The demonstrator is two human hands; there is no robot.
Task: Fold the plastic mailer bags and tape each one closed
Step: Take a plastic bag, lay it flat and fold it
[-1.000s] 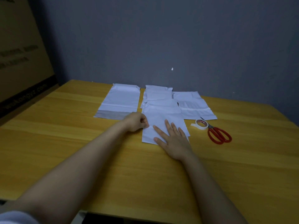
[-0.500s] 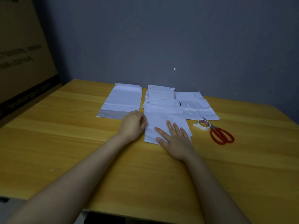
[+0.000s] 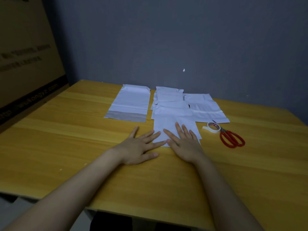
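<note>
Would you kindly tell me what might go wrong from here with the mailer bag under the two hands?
The near mailer bag overlaps the bag stack behind it, so folding it may drag those askew. The tape roll and scissors lie off to the right; if the right hand lifts to fetch them, only fingertips of the left hand would pin the slick plastic.

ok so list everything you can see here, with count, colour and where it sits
near mailer bag: one, white, mid-table under the hands
other mailer bags: at least three, white, behind and beside it; centre ones overlap
tape roll: one, white, right of the near bag
scissors: one pair, red handles, just right of the tape
table: one, yellow wood
cardboard box: one, brown, far left
wall: grey, behind
left hand: flat, fingertips on the near bag's left edge
right hand: flat on the near bag
</note>
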